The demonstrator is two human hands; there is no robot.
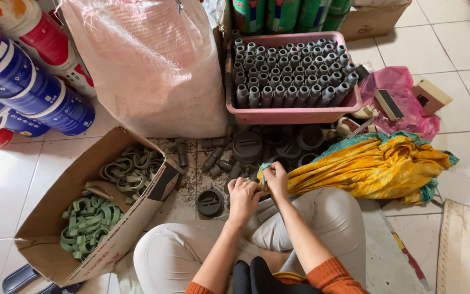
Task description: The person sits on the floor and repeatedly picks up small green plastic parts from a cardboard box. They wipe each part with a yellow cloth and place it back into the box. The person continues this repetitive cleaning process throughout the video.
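The left hand (243, 197) and the right hand (276, 179) meet just above the person's bent knees, knuckles up and fingers curled in toward each other. Both are closed on a small grey fitting (261, 184), most of it hidden between the fingers, so I cannot tell its exact shape. The right hand sits against the edge of a yellow cloth with teal trim (371, 166), which is bunched up on the floor beside the person's leg.

Just in front of the left hand a dark round cap (210, 202) lies flat on the tiled floor (6, 185). Beyond the hands, more loose grey pipe fittings (218, 160) and round caps are scattered over a patch of floor strewn with grit.

Further out stands a pink plastic tub (295, 114), packed with rows of upright grey fittings. To the person's left is an open cardboard box (110, 239) holding green and grey pipe clips. Behind it leans a large pale sack (148, 65), with blue and red tins (39, 98) stacked on their sides next to it. A pink plastic bag (403, 98) lies to the right of the tub.
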